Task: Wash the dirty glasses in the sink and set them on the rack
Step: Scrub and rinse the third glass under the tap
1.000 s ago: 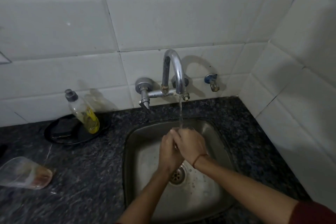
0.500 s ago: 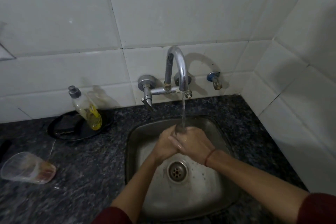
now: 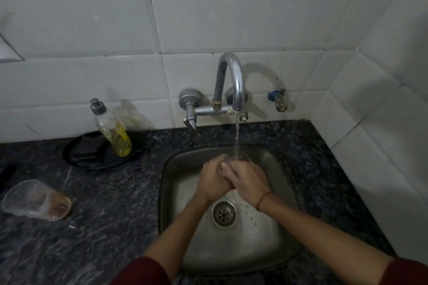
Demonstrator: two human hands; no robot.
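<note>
Water (image 3: pixel 236 136) is poured from the tap (image 3: pixel 232 76) onto a clear glass (image 3: pixel 242 158), mostly hidden, which is gripped over the sink (image 3: pixel 178 169) by the left hand (image 3: pixel 214 180) and right hand (image 3: pixel 249 180), curled and pressed together. A dirty glass (image 3: pixel 37 200) is laid sideways on the bench (image 3: pixel 115 192), well left.

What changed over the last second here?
Hardly anything. The left hand and right hand stay clasped round a glass under the running tap, shifting only slightly. Nothing taken or released. The tipped glass and soap bottle stayed put.
</note>
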